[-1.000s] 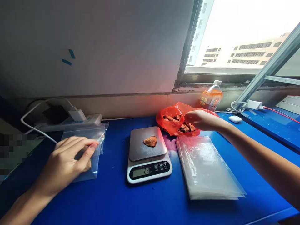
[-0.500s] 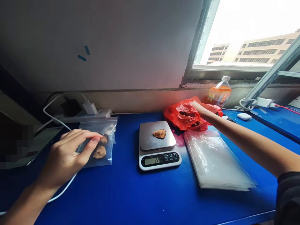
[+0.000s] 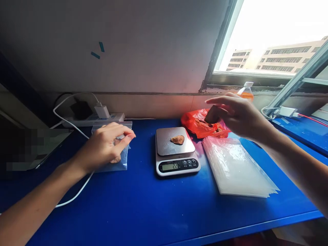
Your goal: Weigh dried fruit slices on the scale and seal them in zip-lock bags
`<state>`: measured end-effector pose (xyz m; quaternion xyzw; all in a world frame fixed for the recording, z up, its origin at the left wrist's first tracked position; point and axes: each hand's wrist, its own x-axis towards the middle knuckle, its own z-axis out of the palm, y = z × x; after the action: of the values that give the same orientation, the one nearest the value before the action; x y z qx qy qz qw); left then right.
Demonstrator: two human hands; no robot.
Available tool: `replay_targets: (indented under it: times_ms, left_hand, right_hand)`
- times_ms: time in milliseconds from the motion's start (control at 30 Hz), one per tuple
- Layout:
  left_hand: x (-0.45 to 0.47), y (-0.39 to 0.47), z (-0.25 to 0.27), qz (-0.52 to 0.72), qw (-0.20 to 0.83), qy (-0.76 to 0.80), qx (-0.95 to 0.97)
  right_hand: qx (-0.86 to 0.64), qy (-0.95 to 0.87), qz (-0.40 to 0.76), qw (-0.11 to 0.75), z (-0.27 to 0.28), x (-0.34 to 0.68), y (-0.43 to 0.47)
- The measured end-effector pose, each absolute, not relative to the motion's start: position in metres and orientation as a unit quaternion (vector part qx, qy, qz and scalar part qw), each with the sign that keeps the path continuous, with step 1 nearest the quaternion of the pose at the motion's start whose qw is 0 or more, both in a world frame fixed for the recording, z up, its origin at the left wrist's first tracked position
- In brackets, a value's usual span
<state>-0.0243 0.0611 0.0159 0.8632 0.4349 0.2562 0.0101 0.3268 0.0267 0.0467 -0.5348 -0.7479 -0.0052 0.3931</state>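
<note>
A digital kitchen scale (image 3: pixel 178 167) reads 2.2, with one brown dried slice (image 3: pixel 177 139) lying on its metal plate. My left hand (image 3: pixel 110 145) hovers left of the scale, thumb and forefinger pinched with nothing seen between them. Beneath it lies a clear zip bag (image 3: pixel 123 164) with dried slices inside, partly hidden by the hand. My right hand (image 3: pixel 233 114) is above the red plastic bag (image 3: pixel 189 121), its forefinger stretched out. A darker brown dried slice (image 3: pixel 212 114) appears gripped under that finger. More slices show in the red bag's opening.
A stack of clear plastic bags (image 3: pixel 241 171) lies right of the scale on the blue table (image 3: pixel 143 212). Behind are a power strip (image 3: pixel 118 118) with a white charger (image 3: pixel 101 111) and cable, and a drink bottle (image 3: pixel 247 91). A metal bar slants by the window at right.
My right hand has come up out of the red bag with a dried slice. My left hand has shifted right over the zip bag. The scale reading stays the same.
</note>
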Motion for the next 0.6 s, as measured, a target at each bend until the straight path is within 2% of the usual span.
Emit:
replay_targets:
  times_ms: [100,200,267,433,500,600]
  left_hand:
    - [0.003,0.075,0.032,0.209,0.011,0.400,0.892]
    - [0.024,0.082,0.029,0.179,0.003,0.378,0.908]
    - [0.028,0.080,0.019,0.175,0.001,0.359,0.917]
    - [0.000,0.055,-0.013,0.210,-0.002,0.317,0.925]
    - [-0.014,0.047,-0.020,0.228,-0.004,0.314,0.921]
    - [-0.025,0.041,-0.022,0.236,0.030,0.328,0.914]
  right_hand:
    - [-0.504,-0.769,0.153,0.363,0.040,0.296,0.043]
    - [-0.505,-0.772,0.248,0.297,0.024,0.275,0.074]
    - [-0.504,-0.776,0.260,0.277,0.014,0.268,0.093]
    - [-0.534,-0.791,0.197,0.224,0.007,0.262,0.103]
    - [-0.531,-0.791,0.167,0.252,0.016,0.268,0.093]
    - [-0.486,-0.771,0.146,0.385,0.035,0.294,0.075]
